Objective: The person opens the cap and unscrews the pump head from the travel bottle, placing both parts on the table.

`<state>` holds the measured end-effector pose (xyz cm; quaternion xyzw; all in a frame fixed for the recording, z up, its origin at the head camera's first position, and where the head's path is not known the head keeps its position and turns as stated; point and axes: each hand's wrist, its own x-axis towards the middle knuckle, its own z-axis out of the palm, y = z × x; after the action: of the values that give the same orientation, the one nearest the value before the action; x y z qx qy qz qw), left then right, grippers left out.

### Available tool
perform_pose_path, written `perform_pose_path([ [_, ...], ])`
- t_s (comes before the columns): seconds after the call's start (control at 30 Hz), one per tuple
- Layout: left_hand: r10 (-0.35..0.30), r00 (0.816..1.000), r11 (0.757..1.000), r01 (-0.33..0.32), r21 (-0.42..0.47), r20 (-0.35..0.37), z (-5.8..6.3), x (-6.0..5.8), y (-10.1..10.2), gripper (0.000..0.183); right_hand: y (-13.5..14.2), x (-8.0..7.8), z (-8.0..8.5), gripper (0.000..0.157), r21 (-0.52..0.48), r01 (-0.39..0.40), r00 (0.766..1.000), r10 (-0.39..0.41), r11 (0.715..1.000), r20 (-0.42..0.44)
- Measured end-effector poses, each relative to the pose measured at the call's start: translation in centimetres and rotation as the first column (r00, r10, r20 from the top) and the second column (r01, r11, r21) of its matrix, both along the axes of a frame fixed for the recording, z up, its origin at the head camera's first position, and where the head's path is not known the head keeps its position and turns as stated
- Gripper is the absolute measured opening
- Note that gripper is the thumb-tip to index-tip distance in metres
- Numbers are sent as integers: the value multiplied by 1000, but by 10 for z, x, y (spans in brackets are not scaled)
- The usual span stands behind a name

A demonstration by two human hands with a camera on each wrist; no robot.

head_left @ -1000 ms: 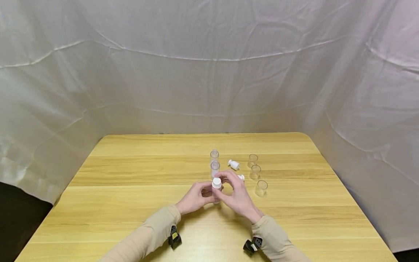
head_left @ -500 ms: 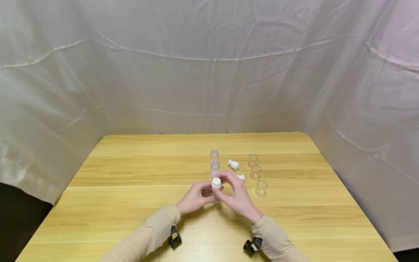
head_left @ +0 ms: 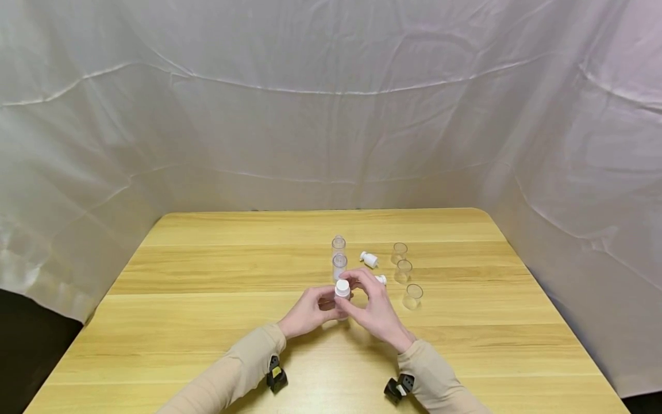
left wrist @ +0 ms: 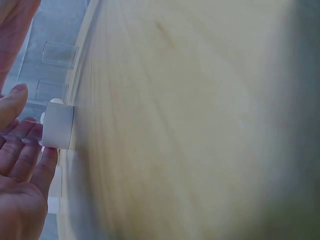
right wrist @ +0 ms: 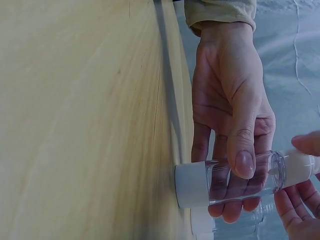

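My left hand [head_left: 307,313] holds a small clear bottle [right wrist: 217,172] with a white base [right wrist: 191,185], thumb on one side and fingers curled round the other. The bottle is upright. At its neck sits a white pump head [head_left: 342,288], pinched between the thumb and fingers of my right hand [head_left: 373,307]. In the right wrist view, only the right fingertips [right wrist: 305,145] show, at the right edge. The left wrist view has the white base [left wrist: 57,126] below the left fingers. Whether the base touches the table cannot be told.
Two more clear bottles [head_left: 338,246] stand behind the hands. A white pump head [head_left: 369,260] lies to their right, and another [head_left: 381,280] is partly hidden by the right hand. Three clear caps [head_left: 413,297] stand in a row further right on the wooden table [head_left: 207,276].
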<state>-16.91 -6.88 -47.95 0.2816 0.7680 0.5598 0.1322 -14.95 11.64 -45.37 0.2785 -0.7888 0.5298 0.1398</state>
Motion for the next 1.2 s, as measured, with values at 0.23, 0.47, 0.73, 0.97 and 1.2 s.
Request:
perform_pose_path([
  [0.23, 2, 1000, 1000, -2, -1, -3, -1, 0, -1, 48, -1, 1, 2, 35, 6, -4, 1000, 4, 1000, -2],
  [0.47, 20, 1000, 1000, -20, 3, 10, -1, 0, -1, 44, -1, 1, 1, 38, 0, 0, 1000, 0, 1000, -2],
  [0.73, 7, 1000, 1000, -7, 5, 2, -1, 0, 0, 49, -2, 1, 1, 35, -13, 0, 1000, -1, 1000, -3],
  [0.97, 19, 1000, 1000, -19, -8, 8, -3, 0, 0, 46, -2, 2, 1, 34, -8, 0, 1000, 0, 1000, 1],
  [1.2, 19, 1000, 1000, -19, -5, 6, -3, 0, -1, 46, -2, 3, 2, 35, -12, -2, 1000, 2, 1000, 1],
])
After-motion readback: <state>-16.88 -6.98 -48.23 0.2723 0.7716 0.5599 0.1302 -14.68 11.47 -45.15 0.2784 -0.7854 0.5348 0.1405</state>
